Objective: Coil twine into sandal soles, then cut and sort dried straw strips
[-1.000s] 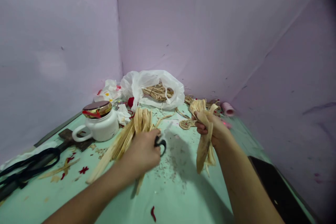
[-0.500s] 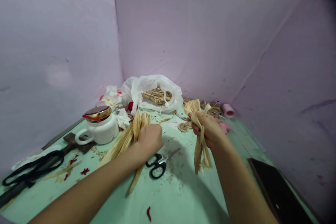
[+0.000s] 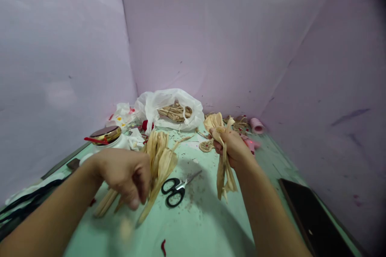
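My left hand (image 3: 125, 174) is over the left front of the table with fingers pointing down, thumb and forefinger apart and nothing visible between them. A blurred pale scrap (image 3: 126, 229) shows just below its fingertips. Beside that hand lies a bundle of dried corn husks (image 3: 158, 148), partly hidden by it. My right hand (image 3: 230, 146) is closed around a gathered bunch of corn husk (image 3: 223, 168), its puffed end up and strips hanging below. Between the hands, a pair of black-handled scissors (image 3: 176, 192) lies with its blades toward the right.
Behind are a white plastic bag (image 3: 193, 114) holding more husks, a coiled husk disc (image 3: 206, 145) and a pink spool (image 3: 257, 125). A white cup (image 3: 120, 143) under a gold-rimmed lid (image 3: 105, 134) stands left. A dark flat phone-like slab (image 3: 313, 217) lies right.
My left hand has let go of the husk bundle and moved left and nearer, in front of the cup. The right hand keeps its bunch. The view has shifted slightly.
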Demonstrator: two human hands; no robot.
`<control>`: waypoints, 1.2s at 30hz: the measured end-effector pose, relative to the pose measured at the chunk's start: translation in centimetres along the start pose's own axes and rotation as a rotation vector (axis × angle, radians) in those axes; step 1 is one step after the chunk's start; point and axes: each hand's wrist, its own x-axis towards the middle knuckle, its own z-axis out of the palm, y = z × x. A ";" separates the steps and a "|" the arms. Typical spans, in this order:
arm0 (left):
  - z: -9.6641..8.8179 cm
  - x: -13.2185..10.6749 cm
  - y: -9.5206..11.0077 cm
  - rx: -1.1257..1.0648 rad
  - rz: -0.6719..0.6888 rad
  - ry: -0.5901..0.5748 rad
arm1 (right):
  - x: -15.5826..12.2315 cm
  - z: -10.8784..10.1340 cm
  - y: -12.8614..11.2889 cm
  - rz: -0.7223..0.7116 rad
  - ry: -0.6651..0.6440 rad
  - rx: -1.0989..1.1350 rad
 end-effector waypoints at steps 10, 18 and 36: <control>3.9 7.2 0.6 0.432 0.155 0.576 | -0.1 0.1 0.1 -0.006 -0.001 0.026; 2.1 8.3 -2.0 0.813 -0.398 0.632 | 0.7 -1.4 -0.1 -0.016 0.099 0.019; 0.6 15.6 3.1 -0.065 -0.006 0.918 | 2.5 -1.4 2.3 -0.016 0.255 0.106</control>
